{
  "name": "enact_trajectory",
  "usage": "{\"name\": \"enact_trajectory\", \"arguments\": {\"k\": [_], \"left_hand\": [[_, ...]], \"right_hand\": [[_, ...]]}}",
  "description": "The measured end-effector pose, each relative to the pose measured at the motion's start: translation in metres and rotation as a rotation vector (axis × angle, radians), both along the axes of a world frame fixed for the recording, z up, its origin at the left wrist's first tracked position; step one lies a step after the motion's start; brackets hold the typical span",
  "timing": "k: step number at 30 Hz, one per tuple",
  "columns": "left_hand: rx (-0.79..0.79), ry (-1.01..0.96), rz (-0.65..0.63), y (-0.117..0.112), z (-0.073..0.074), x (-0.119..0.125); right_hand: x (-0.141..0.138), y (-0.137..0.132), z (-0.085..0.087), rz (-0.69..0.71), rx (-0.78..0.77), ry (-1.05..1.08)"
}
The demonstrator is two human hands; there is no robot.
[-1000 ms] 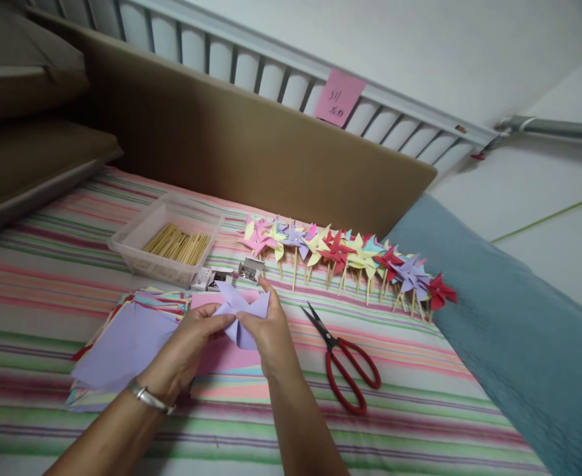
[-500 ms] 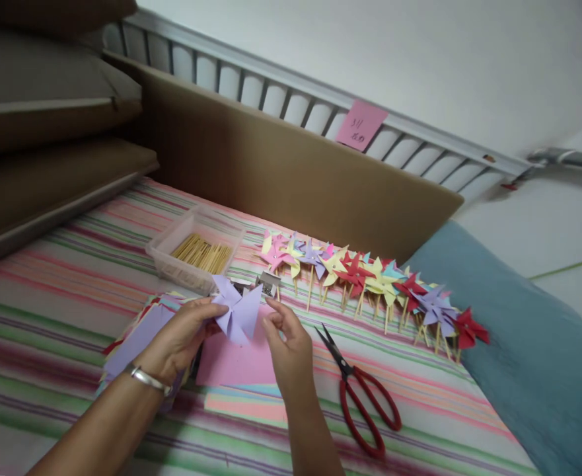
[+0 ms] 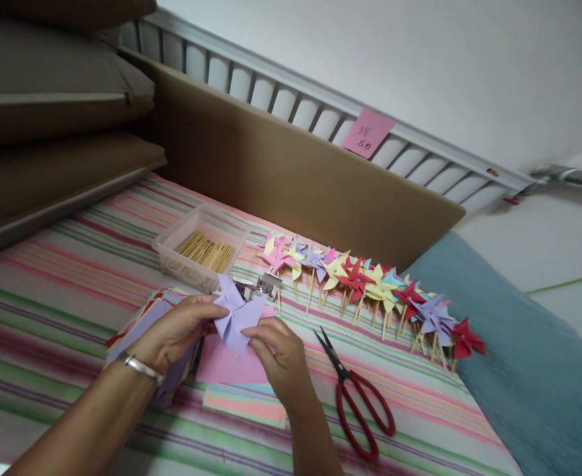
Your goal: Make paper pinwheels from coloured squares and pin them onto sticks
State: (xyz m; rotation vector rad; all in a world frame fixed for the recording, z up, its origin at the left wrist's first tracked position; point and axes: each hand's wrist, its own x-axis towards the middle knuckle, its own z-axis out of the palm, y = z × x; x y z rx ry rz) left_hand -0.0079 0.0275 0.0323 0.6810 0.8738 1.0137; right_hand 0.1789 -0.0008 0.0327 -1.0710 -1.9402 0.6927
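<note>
Silver bracelet point(image 3: 142, 367): on the left wrist; forearms cut off by the lower edge.
Left hand point(image 3: 184, 327): thumb and fingers pinching a purple pinwheel point(image 3: 238, 320) near its centre; fingers behind it hidden.
Right hand point(image 3: 281, 357): thumb and forefinger brought together at the pinwheel's lower right edge; whether they grip paper or something small, cannot tell. Half a second earlier these fingertips stood apart from the paper, near the small box.
Pink sheet point(image 3: 226, 363): below and between the hands, topping other coloured sheets; partly covered.
Paper stack point(image 3: 145, 324): purple uppermost, under and left of the left hand, which hides much of it.
Scissors point(image 3: 343, 373): red handles, blades slightly parted, right of the right hand.
Small box point(image 3: 269, 285): just beyond the pinwheel, lid up, holding small shiny pieces, too small to make out. A second box beside it, mostly hidden by the pinwheel.
Clear plastic tub point(image 3: 172, 261): beyond the left hand, containing short wooden sticks point(image 3: 206, 251).
Finished pinwheels point(image 3: 355, 279): mixed colours, on sticks, in a crowded row beyond the right hand; rear ones overlapped.
Pink note point(image 3: 368, 134): farthest, handwriting only partly legible.
</note>
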Motion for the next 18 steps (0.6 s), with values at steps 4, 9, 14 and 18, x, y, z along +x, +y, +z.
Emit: {"name": "enact_trajectory", "arguments": {"k": [4, 9, 14, 18], "left_hand": [[0.017, 0.043, -0.021, -0.001, 0.002, 0.005], [0.012, 0.095, -0.010, -0.001, -0.002, 0.012], [0.085, 0.173, 0.008, -0.001, -0.006, 0.016], [0.113, 0.212, 0.028, -0.001, -0.010, 0.020]], "right_hand": [[-0.003, 0.002, 0.001, -0.041, -0.117, 0.105], [-0.008, 0.003, -0.001, -0.131, -0.237, 0.176], [-0.010, 0.003, -0.001, -0.214, -0.295, 0.174], [-0.011, 0.004, -0.001, -0.265, -0.363, 0.198]]}}
